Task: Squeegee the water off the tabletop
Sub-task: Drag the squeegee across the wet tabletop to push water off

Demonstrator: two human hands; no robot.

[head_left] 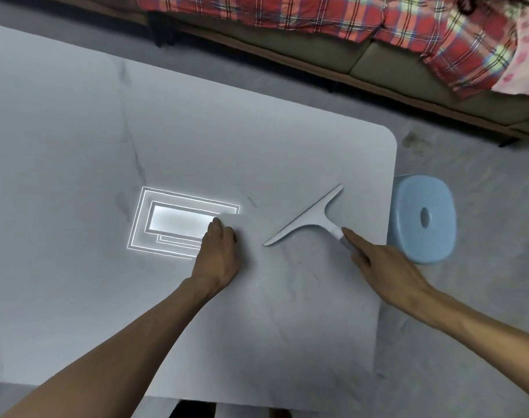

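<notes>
Centre right, a white squeegee lies flat on the bench. The right hand touches its handle, fingers straight, not yet gripping; wrap them firmly before pulling. The left hand, loosely curled, holds nothing.

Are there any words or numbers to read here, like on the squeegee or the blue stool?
There are none: nothing in this picture can be read as a word, number, brand or sign.
Squeegee: plain, no label shows.
Blue stool: plain.
Tabletop: the bright rectangles are a light's reflection, not writing.
Plaid blanket: only a checked pattern.
</notes>
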